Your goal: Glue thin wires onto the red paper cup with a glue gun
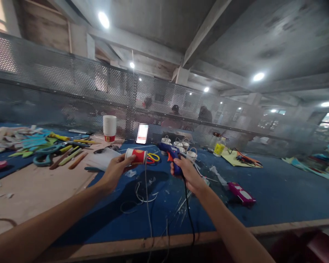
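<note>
Hands (117,168) around cup (137,156) (sideways)

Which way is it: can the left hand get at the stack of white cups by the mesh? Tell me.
Probably not as things stand. The left hand is shut on a red paper cup, so its grip is taken. The stack of white cups stands farther back, with nothing blocking the way.

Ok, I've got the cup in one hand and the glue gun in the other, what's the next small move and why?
Probably bring the glue gun nozzle in to the cup's rim. The left hand holds the cup on its side, a white string hangs down from its rim end, and the gun in the right hand already points at it, but a gap remains between nozzle and cup.
</note>
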Tool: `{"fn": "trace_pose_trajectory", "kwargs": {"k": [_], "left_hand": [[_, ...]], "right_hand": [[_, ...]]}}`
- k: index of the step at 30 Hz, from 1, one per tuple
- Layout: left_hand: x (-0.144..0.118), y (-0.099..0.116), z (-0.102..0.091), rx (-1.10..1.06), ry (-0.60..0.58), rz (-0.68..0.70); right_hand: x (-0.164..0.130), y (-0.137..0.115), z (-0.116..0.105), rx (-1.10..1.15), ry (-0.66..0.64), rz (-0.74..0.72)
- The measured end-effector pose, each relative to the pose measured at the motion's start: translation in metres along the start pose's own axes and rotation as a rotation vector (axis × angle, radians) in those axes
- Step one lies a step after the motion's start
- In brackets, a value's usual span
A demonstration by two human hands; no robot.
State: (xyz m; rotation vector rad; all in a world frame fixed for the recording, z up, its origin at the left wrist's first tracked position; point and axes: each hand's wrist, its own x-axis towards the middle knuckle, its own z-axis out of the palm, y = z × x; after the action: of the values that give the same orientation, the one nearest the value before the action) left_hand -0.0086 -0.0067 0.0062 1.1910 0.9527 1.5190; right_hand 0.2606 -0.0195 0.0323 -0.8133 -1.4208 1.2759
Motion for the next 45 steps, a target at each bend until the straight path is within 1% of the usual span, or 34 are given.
{"fn": "trace_pose_trajectory", "kwargs": {"k": [3,6,10,13,17,20,23,26,28,31,35,38,45], "left_hand": [[-0.003,-0.004,0.0,0.002,0.0,-0.011],[-0.005,-0.009,-0.003,0.005,-0.005,-0.024],[-0.007,-0.009,-0.003,-0.007,-0.015,-0.025],[-0.01,-0.006,0.003,-0.009,-0.031,-0.026],[-0.017,-0.001,0.009,0.042,-0.069,-0.036],[-0.02,0.0,0.01,0.049,-0.081,-0.036],[-0.019,-0.002,0.009,0.042,-0.092,-0.027],[-0.016,-0.004,0.007,0.026,-0.08,-0.011],[-0.016,-0.004,0.006,0.013,-0.069,-0.004],[-0.017,-0.001,0.005,0.013,-0.05,-0.001],[-0.018,0.003,0.004,0.015,-0.038,-0.003],[-0.018,0.002,0.004,0.022,-0.043,0.004],[-0.017,0.0,0.004,0.046,-0.036,0.021]], "right_hand": [[0.0,-0.001,0.012,-0.027,-0.014,-0.111],[0.001,0.004,0.016,-0.151,0.038,-0.214],[-0.003,0.01,0.015,-0.333,0.136,-0.262],[-0.008,0.011,0.015,-0.453,0.176,-0.235],[-0.012,0.013,0.015,-0.48,0.163,-0.149],[-0.013,0.019,0.015,-0.49,0.16,-0.149],[-0.013,0.028,0.015,-0.563,0.18,-0.242],[-0.012,0.039,0.013,-0.661,0.192,-0.374],[-0.012,0.043,0.011,-0.724,0.184,-0.423],[-0.013,0.044,0.008,-0.819,0.149,-0.447],[-0.018,0.037,0.009,-0.913,0.076,-0.47],[-0.02,0.035,0.009,-0.951,0.08,-0.474],[-0.019,0.038,0.008,-0.986,0.076,-0.443]]}}
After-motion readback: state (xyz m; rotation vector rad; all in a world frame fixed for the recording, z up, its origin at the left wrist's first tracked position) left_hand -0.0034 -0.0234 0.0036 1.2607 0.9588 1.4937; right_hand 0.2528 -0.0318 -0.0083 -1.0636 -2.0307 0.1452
